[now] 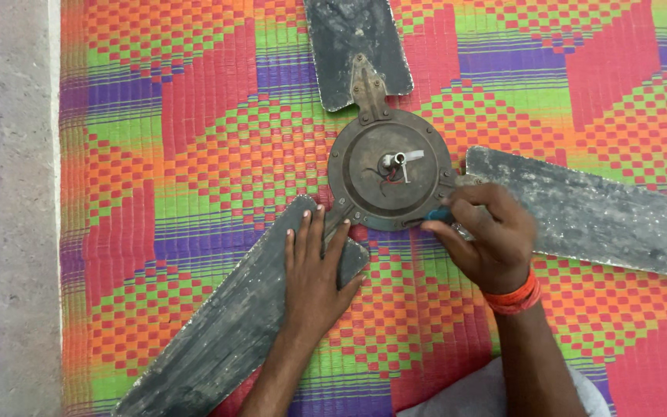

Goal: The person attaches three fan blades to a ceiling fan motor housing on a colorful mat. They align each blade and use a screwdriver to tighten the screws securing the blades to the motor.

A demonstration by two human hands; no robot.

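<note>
Head view: ceiling fan (390, 171) lies flat on woven mat (194, 139), both hands on it.
Left hand (314, 270) flat, fingers spread, pressing lower-left blade (233, 324); right hand (488, 235) grip closed on small blue-handled tool (435, 215) at motor hub rim.

Dull, grimy metal fan blades (248, 309) on a woven plastic mat (194, 139).

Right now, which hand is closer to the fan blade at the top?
Right. The right hand sits at the motor hub's lower right edge, below the top blade. The left hand lies lower, flat on the lower-left blade.
</note>
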